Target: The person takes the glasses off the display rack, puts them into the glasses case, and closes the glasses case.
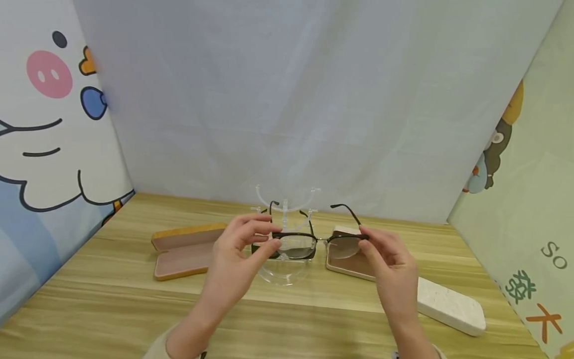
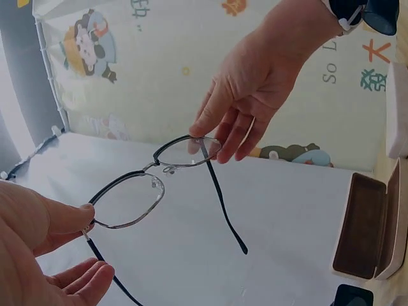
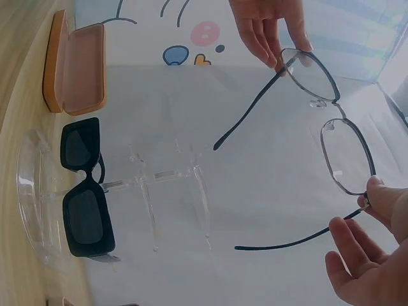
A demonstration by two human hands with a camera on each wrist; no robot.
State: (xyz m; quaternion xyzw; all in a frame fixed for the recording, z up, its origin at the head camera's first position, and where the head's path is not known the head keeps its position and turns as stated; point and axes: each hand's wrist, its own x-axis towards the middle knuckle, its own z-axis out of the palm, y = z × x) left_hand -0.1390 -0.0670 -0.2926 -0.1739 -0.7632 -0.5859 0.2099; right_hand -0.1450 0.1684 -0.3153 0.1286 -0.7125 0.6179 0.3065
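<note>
A pair of black half-rim eyeglasses [image 1: 321, 240] is held up in the air by both hands, its temples unfolded and pointing away. The left hand [image 1: 239, 254] pinches the left hinge corner between thumb and fingers. At the opposite corner, the right hand [image 1: 393, 264] pinches the frame the same way. Behind the eyeglasses stands a clear display stand [image 1: 285, 212] with several arms. Black sunglasses [image 3: 89, 220] sit on its lowest arm; in the head view the eyeglasses and left hand partly cover them. The stand's upper arms carry nothing.
An orange glasses case [image 1: 181, 273] lies open on the wooden table [image 1: 287, 329], left of the stand. To the right lies a white glasses case [image 1: 450, 303], also open, partly hidden by the right hand. A pale curtain [image 1: 305, 99] hangs behind; printed cloths flank both sides.
</note>
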